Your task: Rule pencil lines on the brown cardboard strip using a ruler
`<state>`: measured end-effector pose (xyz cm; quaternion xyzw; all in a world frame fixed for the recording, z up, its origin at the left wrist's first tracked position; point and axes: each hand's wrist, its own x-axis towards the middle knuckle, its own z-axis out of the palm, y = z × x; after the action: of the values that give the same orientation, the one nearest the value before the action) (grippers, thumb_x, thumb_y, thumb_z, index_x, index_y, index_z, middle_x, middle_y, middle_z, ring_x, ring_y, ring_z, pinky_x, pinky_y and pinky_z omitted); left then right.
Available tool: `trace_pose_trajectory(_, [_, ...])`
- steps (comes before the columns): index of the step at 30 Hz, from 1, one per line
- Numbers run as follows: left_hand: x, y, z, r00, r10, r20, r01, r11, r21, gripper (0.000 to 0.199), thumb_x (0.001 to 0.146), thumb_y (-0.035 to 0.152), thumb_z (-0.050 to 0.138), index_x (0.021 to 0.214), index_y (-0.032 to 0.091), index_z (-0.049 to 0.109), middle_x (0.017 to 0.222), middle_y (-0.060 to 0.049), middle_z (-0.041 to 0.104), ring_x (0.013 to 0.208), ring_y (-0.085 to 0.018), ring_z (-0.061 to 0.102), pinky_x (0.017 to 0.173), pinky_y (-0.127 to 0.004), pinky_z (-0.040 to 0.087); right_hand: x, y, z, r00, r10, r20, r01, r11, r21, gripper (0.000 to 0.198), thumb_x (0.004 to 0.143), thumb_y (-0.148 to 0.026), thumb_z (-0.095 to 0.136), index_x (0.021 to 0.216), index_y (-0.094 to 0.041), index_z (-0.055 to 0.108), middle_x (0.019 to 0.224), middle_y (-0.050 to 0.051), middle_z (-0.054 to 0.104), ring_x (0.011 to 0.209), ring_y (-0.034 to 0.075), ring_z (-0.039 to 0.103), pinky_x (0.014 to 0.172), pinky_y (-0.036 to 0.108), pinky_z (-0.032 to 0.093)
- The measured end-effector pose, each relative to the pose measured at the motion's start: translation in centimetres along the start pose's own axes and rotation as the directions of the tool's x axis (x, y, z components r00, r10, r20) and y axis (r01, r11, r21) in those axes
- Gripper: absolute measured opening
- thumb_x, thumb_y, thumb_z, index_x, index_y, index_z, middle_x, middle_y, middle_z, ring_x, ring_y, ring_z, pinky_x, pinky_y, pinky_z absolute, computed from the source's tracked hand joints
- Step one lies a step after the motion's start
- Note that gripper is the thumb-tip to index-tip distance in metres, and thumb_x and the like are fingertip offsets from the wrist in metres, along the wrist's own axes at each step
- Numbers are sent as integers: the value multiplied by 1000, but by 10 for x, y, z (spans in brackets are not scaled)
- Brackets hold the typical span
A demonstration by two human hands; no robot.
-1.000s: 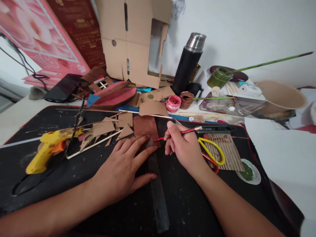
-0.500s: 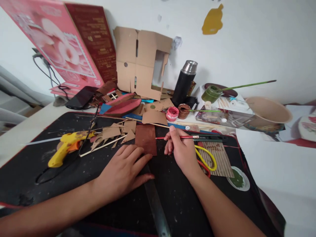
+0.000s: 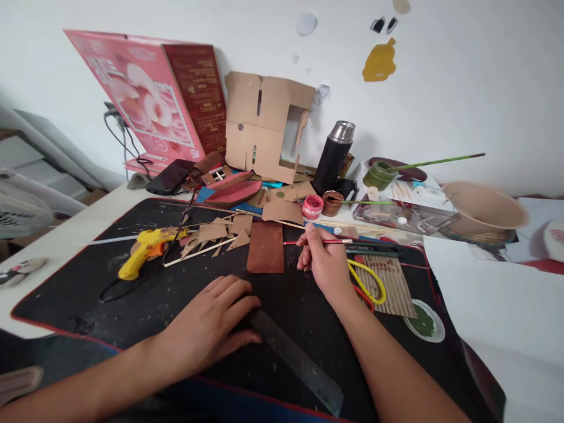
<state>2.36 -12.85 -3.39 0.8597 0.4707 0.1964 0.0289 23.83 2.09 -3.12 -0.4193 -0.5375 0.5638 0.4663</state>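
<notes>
My right hand (image 3: pixel 325 262) grips a thin red-handled paintbrush (image 3: pixel 326 241), held level just right of a brown-painted cardboard rectangle (image 3: pixel 266 255) lying on the black mat (image 3: pixel 88 288). My left hand (image 3: pixel 207 326) rests palm down on the mat nearer me, its fingertips and thumb on the end of a dark metal ruler (image 3: pixel 295 361) that runs diagonally toward the lower right. The left hand is apart from the brown rectangle.
A yellow glue gun (image 3: pixel 147 249), cardboard scraps (image 3: pixel 220 230) and thin wooden sticks lie to the left. Yellow-and-red scissors (image 3: pixel 368 282) sit by my right wrist. Red (image 3: pixel 312 206) and brown (image 3: pixel 331 202) paint pots, a black flask (image 3: pixel 333 155), a cardboard box (image 3: pixel 264 126) and a bowl (image 3: pixel 482 205) stand behind.
My left hand has slid back toward me off the brown rectangle, dragging the ruler askew. The right hand lifted the brush away from the piece. The view has tilted up.
</notes>
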Motion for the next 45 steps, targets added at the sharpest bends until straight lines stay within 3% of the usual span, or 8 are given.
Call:
trace_pose_trajectory(10, [-2,-1,6,992,-119,42,123,984,-132,32,107,54,69,103,23,66,105,-7,69,96,-25,65,84,-38,56,0,1,2,999,29,17,-29,999,-16,64,91,-84,70,75,-22,65,45,-7,51,37,13,57,38,21,39])
trace_pose_trajectory(22, [0,-8,3,990,-142,-27,137,980,-143,38,112,58,60,102,23,67,104,-6,71,95,-24,68,82,-36,57,1,2,1,999,34,20,-33,999,-25,62,94,-82,66,76,-22,66,45,-8,50,37,13,59,38,21,40])
trace_pose_trajectory(26, [5,-22,-8,972,-218,-92,213,975,-65,27,114,45,58,105,22,71,106,-6,72,97,-23,70,87,-36,58,2,1,1,999,39,28,-39,999,-6,63,92,-82,70,75,-22,65,45,-7,51,37,12,57,38,21,40])
trace_pose_trajectory(34, [16,-38,-10,987,-92,-130,100,993,60,23,114,31,55,111,22,76,111,-8,76,100,-23,73,91,-36,61,1,0,2,996,64,64,-66,998,20,64,91,-83,72,73,-22,64,44,-8,48,36,13,56,37,22,42])
trace_pose_trajectory(40, [14,-44,2,985,-138,-100,141,990,17,23,114,30,54,107,22,74,103,-5,76,93,-21,73,87,-36,60,0,-1,5,993,78,93,-83,995,50,65,88,-83,75,69,-23,63,42,-9,43,35,13,56,37,22,43])
trace_pose_trajectory(45, [13,-44,3,980,-141,-139,141,990,-10,17,113,26,56,111,22,72,105,-5,77,95,-21,73,90,-35,60,0,0,7,991,92,101,-97,994,46,68,86,-86,75,67,-22,62,41,-9,42,34,13,57,37,21,40])
